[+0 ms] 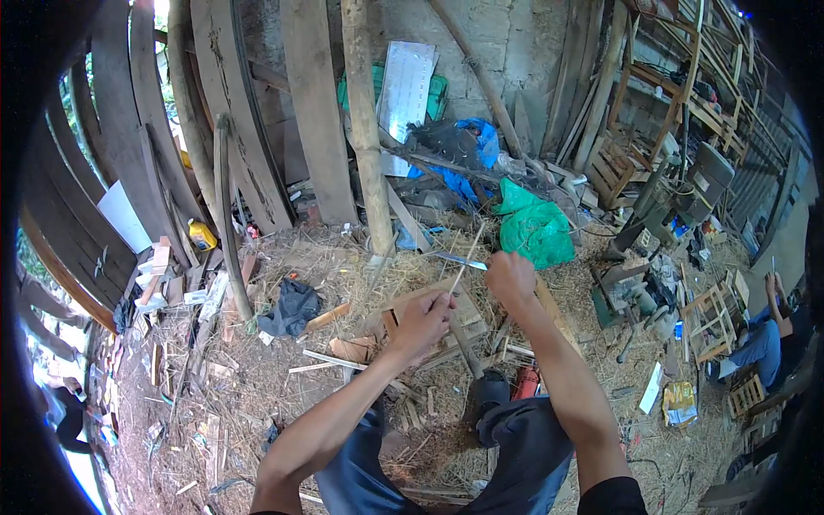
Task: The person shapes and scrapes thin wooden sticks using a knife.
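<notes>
My left hand (422,324) is closed around the lower end of a thin pale wooden stick (471,251), which slants up and away to the right. In my right hand (512,279) is a knife, its handle hidden by the fingers. The knife's blade (457,259) points left and crosses the stick; whether it touches the wood I cannot tell. Beneath both hands stands a low wooden block or stool (470,316), partly covered by my left hand. A dark wooden handle-like piece (466,350) leans against it, between my knees.
Shavings and wood scraps cover the ground. A green plastic bag (536,227) lies beyond my right hand, a black plastic bag (292,307) to the left. A bamboo post (367,129) rises ahead. A red cylinder (526,382) is by my right knee. Another person (760,339) sits at far right.
</notes>
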The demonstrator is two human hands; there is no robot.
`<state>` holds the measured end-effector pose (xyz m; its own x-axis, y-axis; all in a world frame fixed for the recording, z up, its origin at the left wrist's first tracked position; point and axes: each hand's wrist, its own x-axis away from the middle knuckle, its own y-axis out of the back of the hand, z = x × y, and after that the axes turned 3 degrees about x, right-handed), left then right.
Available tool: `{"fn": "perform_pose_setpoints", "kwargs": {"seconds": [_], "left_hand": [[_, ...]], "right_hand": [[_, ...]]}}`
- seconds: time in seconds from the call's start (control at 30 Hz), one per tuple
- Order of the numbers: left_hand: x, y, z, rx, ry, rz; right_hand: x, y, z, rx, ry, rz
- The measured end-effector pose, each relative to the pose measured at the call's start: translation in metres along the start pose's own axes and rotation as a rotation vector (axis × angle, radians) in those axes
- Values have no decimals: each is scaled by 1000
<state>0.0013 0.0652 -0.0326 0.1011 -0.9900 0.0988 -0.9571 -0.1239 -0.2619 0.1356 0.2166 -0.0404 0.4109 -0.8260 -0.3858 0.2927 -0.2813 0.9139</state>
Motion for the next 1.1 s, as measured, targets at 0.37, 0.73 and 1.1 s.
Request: {"fn": "perform_pose_setpoints", "kwargs": {"seconds": [0.37,0.73,1.1], "left_hand": [[5,28,20,-396,-42,-16],[12,12,15,-719,-256,-15],[-5,-1,5,32,-22,-53]], "right_hand": [[9,-45,-131,-190,-451,106],[7,35,-25,-1541,-331,333],[21,10,-7,-471,62,6]]}}
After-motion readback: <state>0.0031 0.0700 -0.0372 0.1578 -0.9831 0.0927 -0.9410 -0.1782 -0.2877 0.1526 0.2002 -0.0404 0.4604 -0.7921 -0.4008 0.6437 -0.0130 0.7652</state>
